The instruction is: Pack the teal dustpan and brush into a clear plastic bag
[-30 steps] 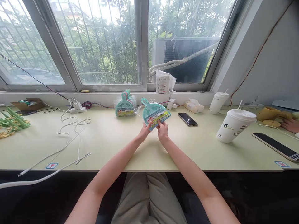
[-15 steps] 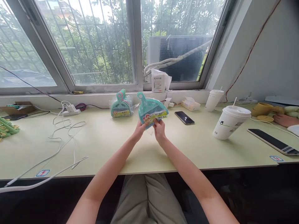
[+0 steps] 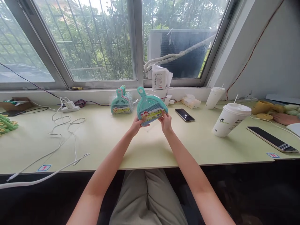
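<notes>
Between my two hands is a teal dustpan and brush set (image 3: pixel 150 107) in clear plastic wrap, held tilted above the table with its handle up to the left. A yellow label with print runs across its grey-blue bristles. My left hand (image 3: pixel 136 125) grips the lower left corner, thumb in front. My right hand (image 3: pixel 166 120) is closed on the lower right edge, fingers partly hidden. Just left of it, a row of similar wrapped dustpan sets (image 3: pixel 121 101), green and pink, stands upright against the wall under the window.
On the right lie a black phone (image 3: pixel 185 115), a tissue pack (image 3: pixel 191 101), two white cups (image 3: pixel 231 120) and a larger dark device (image 3: pixel 272 139). Another person's hand (image 3: pixel 284 119) rests far right. White cables (image 3: pixel 70 125) and a power strip (image 3: pixel 70 107) spread across the left.
My right hand has shifted from the bottom middle of the dustpan set to its right edge. More of the label now shows, and the view has tipped slightly downward.
</notes>
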The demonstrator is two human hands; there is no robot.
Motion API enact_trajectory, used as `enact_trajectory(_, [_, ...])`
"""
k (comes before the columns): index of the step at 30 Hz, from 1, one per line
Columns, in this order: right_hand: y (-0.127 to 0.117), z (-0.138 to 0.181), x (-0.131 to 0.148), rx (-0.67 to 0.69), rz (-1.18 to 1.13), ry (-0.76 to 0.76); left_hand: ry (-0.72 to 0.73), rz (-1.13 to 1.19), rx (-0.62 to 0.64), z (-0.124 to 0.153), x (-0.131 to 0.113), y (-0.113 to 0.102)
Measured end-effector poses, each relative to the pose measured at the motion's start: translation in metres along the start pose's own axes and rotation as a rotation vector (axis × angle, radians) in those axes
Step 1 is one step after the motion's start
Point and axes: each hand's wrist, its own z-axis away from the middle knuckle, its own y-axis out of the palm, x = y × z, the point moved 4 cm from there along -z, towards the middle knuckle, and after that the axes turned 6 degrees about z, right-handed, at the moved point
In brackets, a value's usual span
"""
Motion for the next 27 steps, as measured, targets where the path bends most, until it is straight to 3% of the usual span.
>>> enact_trajectory(6, [-0.005, 0.002, -0.001, -0.105, 0.032, -0.010, 0.006, -0.010, 0.074, 0.000, 0.004, 0.003])
enact_trajectory(13, [0.000, -0.001, -0.002, 0.039, 0.000, 0.006, 0.041, 0.007, 0.064, -0.001, 0.000, -0.003])
enact_trajectory(18, [-0.007, -0.003, -0.007, -0.052, 0.009, 0.075, 0.009, -0.011, 0.098, -0.001, 0.000, -0.004])
enact_trajectory(27, [-0.010, -0.003, -0.007, -0.048, 0.039, 0.111, -0.005, -0.016, 0.089, 0.001, 0.000, -0.003])
